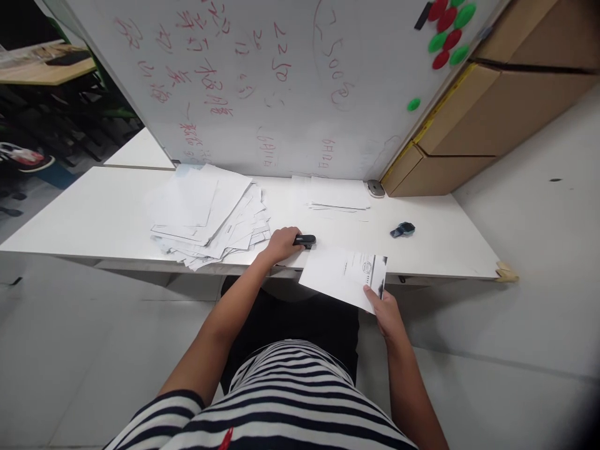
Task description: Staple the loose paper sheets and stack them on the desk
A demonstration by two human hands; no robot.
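Observation:
Near the table's front edge, my left hand [284,244] is wrapped round a black stapler [305,240], whose front end points right. My right hand [385,309] pinches the lower right edge of a printed paper [340,275], with the thumb on top. That paper overhangs the front edge, and its upper left corner lies close to the stapler's tip; whether it sits in the jaws I cannot tell. Left of my left hand spreads a messy heap of papers [210,219]. A neater stack of papers [340,192] lies behind the stapler, against the whiteboard.
A whiteboard [290,81] with red writing and magnets stands at the back of the white table [112,206]. Cardboard boxes [469,112] are stacked at the right rear. A dark watch-like item [403,229] and a small grey device [375,188] lie at the right.

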